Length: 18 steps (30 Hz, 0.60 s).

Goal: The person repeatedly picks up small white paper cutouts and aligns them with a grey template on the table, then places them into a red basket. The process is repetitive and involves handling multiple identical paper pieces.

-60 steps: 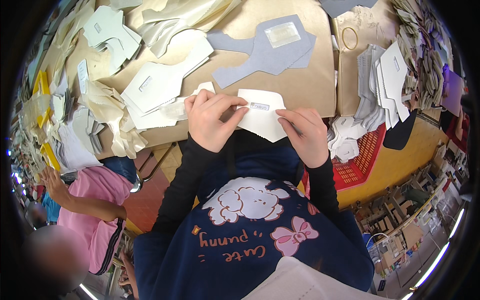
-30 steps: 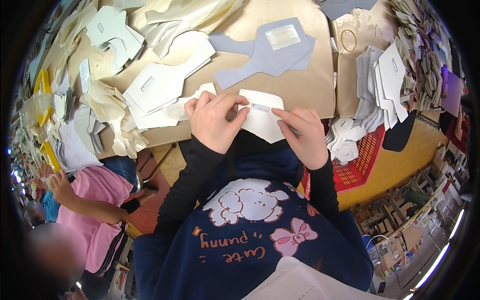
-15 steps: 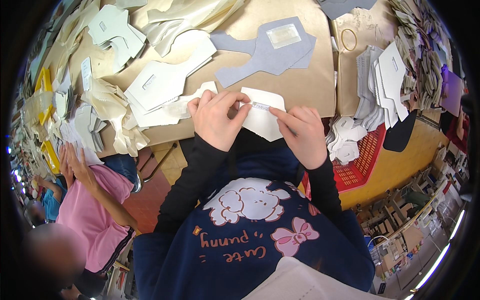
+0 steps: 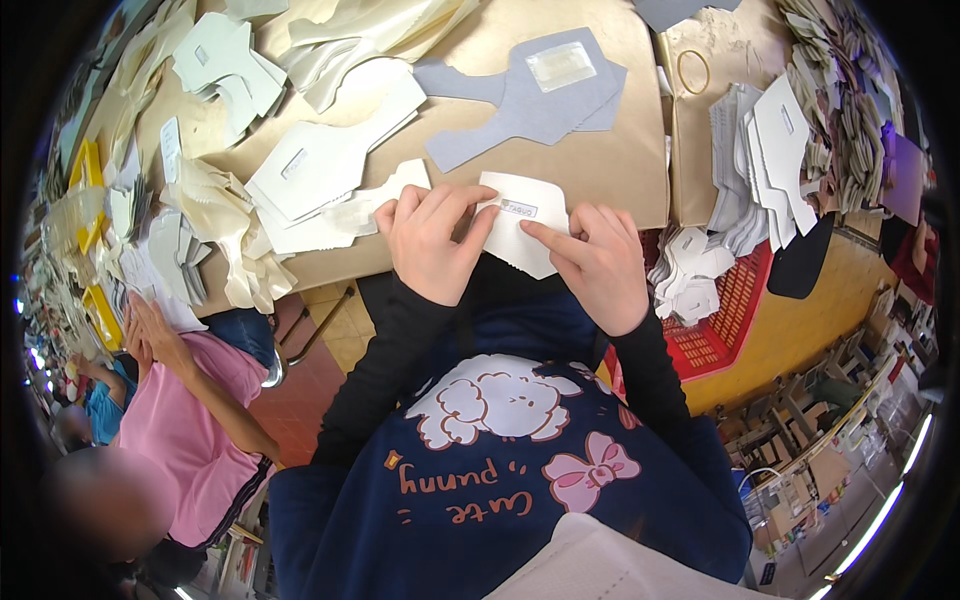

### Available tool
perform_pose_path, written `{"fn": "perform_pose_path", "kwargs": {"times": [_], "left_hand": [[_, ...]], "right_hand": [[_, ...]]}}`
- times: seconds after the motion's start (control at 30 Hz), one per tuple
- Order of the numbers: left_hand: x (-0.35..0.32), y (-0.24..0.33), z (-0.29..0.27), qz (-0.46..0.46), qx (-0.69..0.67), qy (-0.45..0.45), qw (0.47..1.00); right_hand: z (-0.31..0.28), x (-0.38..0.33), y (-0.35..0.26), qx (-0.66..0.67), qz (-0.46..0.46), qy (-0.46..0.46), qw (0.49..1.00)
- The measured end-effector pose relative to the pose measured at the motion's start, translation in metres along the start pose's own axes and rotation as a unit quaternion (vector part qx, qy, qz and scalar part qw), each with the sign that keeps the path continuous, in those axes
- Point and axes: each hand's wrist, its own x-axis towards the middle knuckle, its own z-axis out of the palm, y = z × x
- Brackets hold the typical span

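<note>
Wearing a navy sweatshirt (image 4: 520, 455) with a white cartoon animal and a pink bow on its front, just behind the hands, and reaching forward in black sleeves. Pinching a flat white zigzag-edged piece (image 4: 510, 245) by its left side between thumb and index finger of the left hand (image 4: 432, 240), loosely curling the other fingers. Holding that piece between both hands, at the near edge of a tan-covered table (image 4: 610, 180). Half opening the right hand (image 4: 600, 265) and resting its index fingertip on the piece, just below a small grey-framed rectangular label (image 4: 521, 210); hiding the thumb's contact, so leaving a grip there impossible to tell.

Facing, just beyond the left hand and to its left, a stack of white curved flat pieces (image 4: 330, 155); farther left, a bundle of shiny cream strips (image 4: 240, 240). Having a red plastic basket (image 4: 700, 355) with white cut pieces (image 4: 690, 270) to the right of the right hand. Facing, straight beyond both hands, overlapping blue-grey curved pieces (image 4: 540, 105) bearing a translucent rectangular patch (image 4: 562, 66). Sitting well apart from a co-worker in a pink shirt (image 4: 190, 420), far left of the left hand.
</note>
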Motion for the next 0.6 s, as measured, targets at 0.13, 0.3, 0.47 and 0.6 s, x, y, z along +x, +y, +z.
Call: {"fn": "perform_pose_path", "kwargs": {"times": [0.13,0.3,0.47,0.6], "left_hand": [[-0.003,0.001,0.004,0.001,-0.013,0.031,0.999],[-0.007,-0.006,-0.016,-0.063,-0.262,-0.05,0.962],[-0.006,-0.013,-0.029,-0.07,-0.654,-0.122,0.744],[-0.005,-0.008,-0.031,-0.103,-0.595,-0.164,0.78]], "right_hand": [[-0.001,0.002,0.0,0.016,-0.003,0.003,1.0],[-0.011,0.005,-0.003,0.15,0.099,0.071,0.981],[-0.022,0.016,0.005,0.141,-0.018,0.119,0.983],[-0.021,0.017,0.004,0.16,-0.024,0.121,0.979]]}}
